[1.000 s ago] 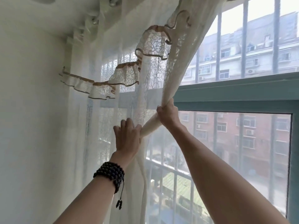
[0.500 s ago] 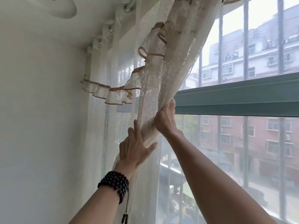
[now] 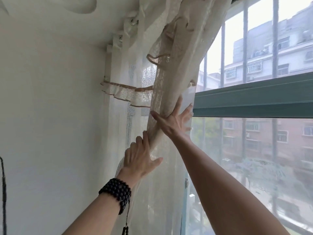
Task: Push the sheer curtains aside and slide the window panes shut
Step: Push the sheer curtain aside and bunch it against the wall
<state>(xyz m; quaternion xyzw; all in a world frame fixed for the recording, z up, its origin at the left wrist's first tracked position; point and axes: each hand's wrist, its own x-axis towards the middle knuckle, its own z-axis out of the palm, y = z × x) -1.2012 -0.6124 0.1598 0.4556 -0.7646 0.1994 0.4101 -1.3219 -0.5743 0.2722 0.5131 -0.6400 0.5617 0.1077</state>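
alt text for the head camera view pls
Two bare hands, left hand below right hand, press a bunched cream lace sheer curtain leftward toward a white wall, uncovering a green-framed window with vertical bars and buildings outside.

Sheer curtain [image 3: 176, 68]: cream, lacy branch pattern, brown-edged ruffle across upper part; hung by metal eyelets at ceiling; gathered into thick twisted bundle slanting from top right down to lower left, bunched toward wall at left end of window; lower part hangs straight, translucent.

Window pane [image 3: 254, 158]: clear glass under dark green horizontal frame bar [image 3: 254, 97]; light blue vertical edge shows through curtain at lower left. Upper pane [image 3: 254, 48] above bar, vertical bars outside. Whether panes shut: cannot tell.
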